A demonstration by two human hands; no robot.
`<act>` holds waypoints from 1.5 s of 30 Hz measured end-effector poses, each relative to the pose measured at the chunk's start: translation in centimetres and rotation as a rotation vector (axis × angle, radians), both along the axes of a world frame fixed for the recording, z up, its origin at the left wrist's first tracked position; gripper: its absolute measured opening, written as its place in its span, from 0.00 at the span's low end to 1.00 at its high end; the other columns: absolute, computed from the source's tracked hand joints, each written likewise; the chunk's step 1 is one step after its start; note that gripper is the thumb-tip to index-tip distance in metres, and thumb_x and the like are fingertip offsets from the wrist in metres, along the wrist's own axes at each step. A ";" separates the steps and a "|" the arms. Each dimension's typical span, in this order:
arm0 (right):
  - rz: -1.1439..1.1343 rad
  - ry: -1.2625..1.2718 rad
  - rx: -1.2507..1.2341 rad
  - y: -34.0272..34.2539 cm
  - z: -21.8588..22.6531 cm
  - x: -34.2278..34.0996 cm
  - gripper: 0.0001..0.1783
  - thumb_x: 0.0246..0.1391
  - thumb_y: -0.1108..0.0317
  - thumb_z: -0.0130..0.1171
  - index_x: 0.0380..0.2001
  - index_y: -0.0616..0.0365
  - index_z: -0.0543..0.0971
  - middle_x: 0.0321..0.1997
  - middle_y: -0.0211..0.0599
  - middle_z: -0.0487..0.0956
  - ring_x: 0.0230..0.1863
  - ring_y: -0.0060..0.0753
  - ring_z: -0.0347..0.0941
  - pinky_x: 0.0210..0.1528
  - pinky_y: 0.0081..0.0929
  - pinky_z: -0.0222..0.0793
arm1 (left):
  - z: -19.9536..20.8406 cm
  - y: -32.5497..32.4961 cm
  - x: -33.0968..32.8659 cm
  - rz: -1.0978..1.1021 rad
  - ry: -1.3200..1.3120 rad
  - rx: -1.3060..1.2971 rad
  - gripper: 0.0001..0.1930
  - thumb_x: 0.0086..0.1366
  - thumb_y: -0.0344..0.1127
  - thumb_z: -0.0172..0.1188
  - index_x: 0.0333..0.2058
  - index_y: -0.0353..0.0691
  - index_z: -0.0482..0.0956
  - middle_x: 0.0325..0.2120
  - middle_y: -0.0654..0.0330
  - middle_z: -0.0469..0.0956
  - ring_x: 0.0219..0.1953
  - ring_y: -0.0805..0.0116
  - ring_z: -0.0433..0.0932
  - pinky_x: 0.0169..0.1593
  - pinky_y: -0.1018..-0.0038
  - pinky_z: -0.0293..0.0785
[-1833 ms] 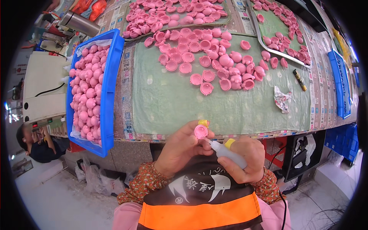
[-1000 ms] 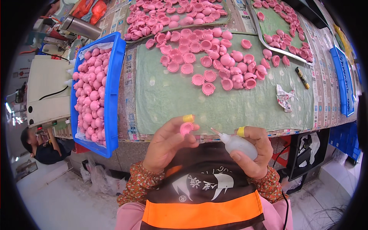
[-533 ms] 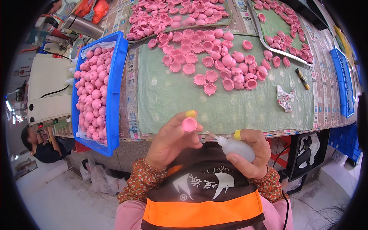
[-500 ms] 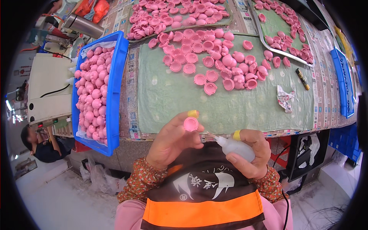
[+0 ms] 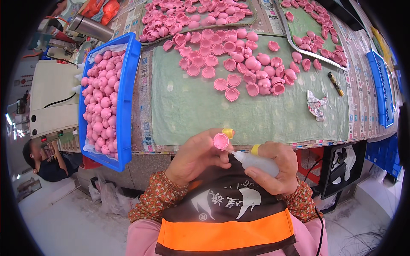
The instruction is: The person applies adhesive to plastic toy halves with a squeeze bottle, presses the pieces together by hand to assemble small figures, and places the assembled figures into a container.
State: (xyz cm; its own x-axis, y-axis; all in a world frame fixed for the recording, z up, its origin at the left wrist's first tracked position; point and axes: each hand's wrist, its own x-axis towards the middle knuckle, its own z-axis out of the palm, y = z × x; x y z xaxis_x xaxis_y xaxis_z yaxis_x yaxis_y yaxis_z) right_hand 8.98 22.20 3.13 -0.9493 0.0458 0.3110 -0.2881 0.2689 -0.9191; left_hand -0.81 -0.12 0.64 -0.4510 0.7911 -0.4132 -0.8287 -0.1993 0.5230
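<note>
Between the fingers of my left hand (image 5: pixel 194 158) is a pink half-shell (image 5: pixel 221 141), its hollow side facing up toward me. My right hand (image 5: pixel 277 168) grips a translucent white squeeze bottle (image 5: pixel 258 164), tilted so its thin nozzle reaches the lower edge of the shell; whether the tip touches it I cannot tell. Both hands wear yellow finger covers. Beyond them, many pink half-shells (image 5: pixel 232 94), some hollow side up and some dome up, lie on the green mat (image 5: pixel 183 123).
To the left, a blue crate (image 5: pixel 127 106) holds closed pink balls. Metal-edged trays (image 5: pixel 294 46) with more shells stand at the back. A crumpled wrapper (image 5: pixel 316 105) and a dark marker-like tube (image 5: pixel 335 84) lie right. Far left, another person (image 5: pixel 49 155) sits.
My left hand has moved slightly right with the half-shell. The squeeze bottle in my right hand has shifted a little left, bringing its nozzle up to the shell.
</note>
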 end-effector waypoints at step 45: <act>-0.401 -0.171 -0.248 3.8 -0.6 0.1 0.29 0.50 0.72 0.67 0.55 0.63 0.69 0.49 0.38 0.78 0.47 0.28 0.76 0.44 0.27 0.73 | 0.4 -0.7 -0.1 -0.005 0.113 -0.103 0.29 0.71 0.43 0.56 0.63 0.30 0.63 0.47 0.50 0.77 0.44 0.66 0.80 0.51 0.63 0.82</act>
